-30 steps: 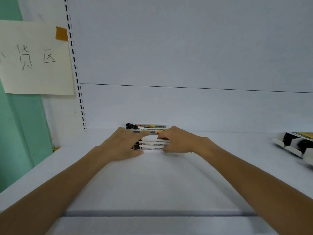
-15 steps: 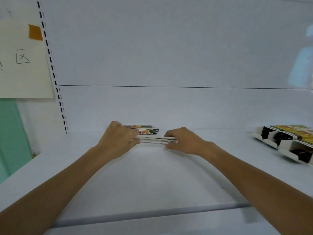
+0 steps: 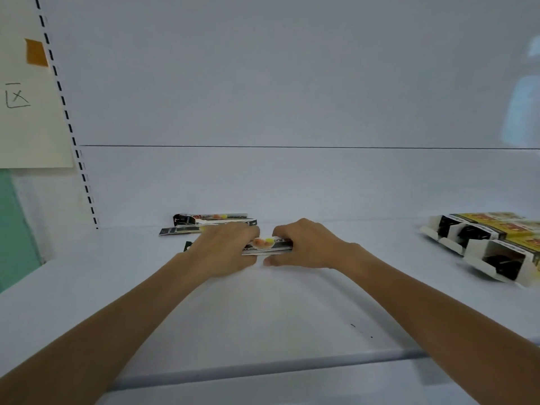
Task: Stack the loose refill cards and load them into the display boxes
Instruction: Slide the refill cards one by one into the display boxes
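Note:
A small stack of long, narrow refill cards point(image 3: 267, 247) lies on the white shelf point(image 3: 263, 311) between my hands. My left hand point(image 3: 223, 251) holds its left end and my right hand point(image 3: 306, 247) holds its right end, fingers curled round the edges. Two more loose cards point(image 3: 204, 225) lie just behind, near the back wall, and a dark card corner point(image 3: 187, 246) peeks out left of my left hand. Three open display boxes point(image 3: 482, 244), white with yellow tops and dark contents, lie at the far right.
The shelf's back wall point(image 3: 263, 182) rises close behind the cards. A slotted upright point(image 3: 76, 141) and a taped paper note point(image 3: 26, 112) stand at the left. The shelf's front lip point(image 3: 263, 366) runs across below my forearms.
My hands have closed in towards each other on the stack, which sits slightly nearer to me. The view has shifted, showing more of the loose cards behind.

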Demonstrator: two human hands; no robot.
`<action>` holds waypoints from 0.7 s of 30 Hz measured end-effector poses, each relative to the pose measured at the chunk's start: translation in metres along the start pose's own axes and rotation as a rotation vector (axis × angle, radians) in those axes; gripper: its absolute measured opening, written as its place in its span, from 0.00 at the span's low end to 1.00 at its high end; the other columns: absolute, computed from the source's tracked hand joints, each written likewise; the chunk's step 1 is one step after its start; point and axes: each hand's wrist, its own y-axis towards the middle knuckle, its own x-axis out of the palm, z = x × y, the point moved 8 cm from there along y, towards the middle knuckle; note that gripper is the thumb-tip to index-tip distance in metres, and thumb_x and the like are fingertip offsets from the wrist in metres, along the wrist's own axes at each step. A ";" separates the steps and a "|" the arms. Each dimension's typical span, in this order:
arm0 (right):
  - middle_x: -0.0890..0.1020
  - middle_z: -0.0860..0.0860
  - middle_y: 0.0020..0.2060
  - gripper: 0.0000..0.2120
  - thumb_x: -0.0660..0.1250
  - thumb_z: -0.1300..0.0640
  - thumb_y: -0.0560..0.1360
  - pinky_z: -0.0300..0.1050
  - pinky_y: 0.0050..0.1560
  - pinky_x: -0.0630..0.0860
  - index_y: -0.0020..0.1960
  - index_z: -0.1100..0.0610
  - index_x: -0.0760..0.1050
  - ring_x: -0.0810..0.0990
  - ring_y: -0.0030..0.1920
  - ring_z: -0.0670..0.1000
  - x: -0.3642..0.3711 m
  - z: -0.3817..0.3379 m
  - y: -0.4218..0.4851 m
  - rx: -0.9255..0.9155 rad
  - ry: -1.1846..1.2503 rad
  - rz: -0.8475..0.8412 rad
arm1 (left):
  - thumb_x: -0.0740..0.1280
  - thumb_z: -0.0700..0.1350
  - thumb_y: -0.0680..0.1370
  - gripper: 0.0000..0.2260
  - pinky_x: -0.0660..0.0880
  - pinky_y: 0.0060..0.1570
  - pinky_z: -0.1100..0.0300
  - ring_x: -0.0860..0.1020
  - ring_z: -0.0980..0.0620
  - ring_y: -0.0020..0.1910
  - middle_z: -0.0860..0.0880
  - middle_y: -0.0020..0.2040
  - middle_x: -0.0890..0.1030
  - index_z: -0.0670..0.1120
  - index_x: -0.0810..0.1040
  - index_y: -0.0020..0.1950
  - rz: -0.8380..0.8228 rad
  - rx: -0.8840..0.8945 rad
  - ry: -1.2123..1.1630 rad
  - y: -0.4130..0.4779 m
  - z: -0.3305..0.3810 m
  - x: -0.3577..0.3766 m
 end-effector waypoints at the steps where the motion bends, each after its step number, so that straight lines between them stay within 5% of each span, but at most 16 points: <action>1: 0.72 0.47 0.31 0.17 0.68 0.42 0.71 0.41 0.33 0.63 0.42 0.55 0.70 0.70 0.34 0.49 0.000 0.003 -0.001 -0.006 -0.009 -0.007 | 0.62 0.52 0.76 0.09 0.63 0.39 0.58 0.73 0.51 0.47 0.54 0.43 0.71 0.51 0.63 0.44 -0.002 0.014 -0.017 0.002 0.004 0.000; 4: 0.74 0.47 0.35 0.12 0.67 0.49 0.73 0.40 0.32 0.62 0.45 0.58 0.73 0.70 0.37 0.50 -0.009 0.025 -0.009 0.012 0.012 0.024 | 0.62 0.59 0.76 0.14 0.62 0.39 0.59 0.70 0.54 0.44 0.54 0.44 0.71 0.50 0.68 0.51 -0.039 0.058 -0.079 0.012 0.023 0.001; 7: 0.77 0.47 0.44 0.15 0.70 0.49 0.71 0.40 0.42 0.68 0.54 0.55 0.74 0.73 0.45 0.47 -0.023 0.054 -0.030 0.001 0.119 0.151 | 0.58 0.60 0.77 0.17 0.61 0.39 0.60 0.69 0.55 0.43 0.53 0.47 0.73 0.49 0.70 0.57 -0.041 0.091 -0.085 0.032 0.053 0.001; 9: 0.78 0.46 0.49 0.20 0.71 0.46 0.70 0.38 0.49 0.69 0.58 0.53 0.74 0.73 0.49 0.45 -0.034 0.079 -0.048 -0.007 0.189 0.213 | 0.57 0.59 0.78 0.16 0.61 0.39 0.59 0.69 0.54 0.43 0.55 0.45 0.71 0.49 0.70 0.56 -0.027 0.074 -0.123 0.048 0.075 -0.001; 14: 0.78 0.46 0.48 0.13 0.70 0.53 0.73 0.30 0.45 0.69 0.54 0.57 0.77 0.74 0.45 0.42 -0.084 0.137 -0.091 -0.050 0.245 0.414 | 0.55 0.54 0.80 0.11 0.64 0.39 0.57 0.72 0.50 0.43 0.53 0.45 0.73 0.48 0.70 0.53 0.026 -0.035 -0.200 0.085 0.124 0.000; 17: 0.76 0.45 0.54 0.16 0.67 0.54 0.74 0.35 0.55 0.68 0.61 0.54 0.74 0.71 0.51 0.42 -0.111 0.179 -0.123 -0.032 0.209 0.393 | 0.53 0.53 0.81 0.11 0.64 0.37 0.57 0.72 0.49 0.39 0.52 0.40 0.71 0.46 0.68 0.49 0.053 -0.080 -0.224 0.103 0.170 0.002; 21: 0.77 0.47 0.53 0.13 0.65 0.54 0.75 0.43 0.55 0.70 0.59 0.56 0.75 0.74 0.52 0.46 -0.150 0.253 -0.183 0.026 0.138 0.466 | 0.50 0.58 0.79 0.17 0.64 0.35 0.57 0.72 0.50 0.35 0.51 0.38 0.72 0.47 0.69 0.45 0.119 -0.119 -0.284 0.111 0.230 0.005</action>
